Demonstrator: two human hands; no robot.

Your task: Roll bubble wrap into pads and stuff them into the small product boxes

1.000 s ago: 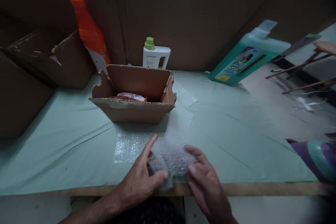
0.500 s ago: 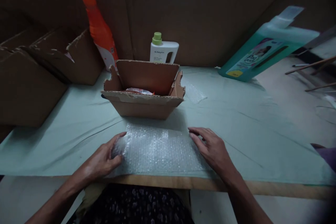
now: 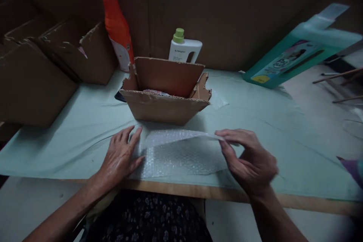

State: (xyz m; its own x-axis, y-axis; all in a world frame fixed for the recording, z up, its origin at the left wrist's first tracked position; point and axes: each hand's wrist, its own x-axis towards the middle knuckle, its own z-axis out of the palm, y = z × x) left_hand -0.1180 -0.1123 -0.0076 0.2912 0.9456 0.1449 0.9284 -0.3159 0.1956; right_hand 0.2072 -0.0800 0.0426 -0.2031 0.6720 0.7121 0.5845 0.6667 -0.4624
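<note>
Head view: bubble wrap (image 3: 184, 159), at box's (image 3: 164, 109) 6 o'clock, lay flat; now right hand (image 3: 251, 160) pinches its 2 o'clock edge up, probably folding. Left hand (image 3: 120, 153) spread, gripping nothing, 9 o'clock.

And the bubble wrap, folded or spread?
Mostly spread: the bubble wrap lies across the cloth, its far edge raised where the right hand pinches it.
</note>
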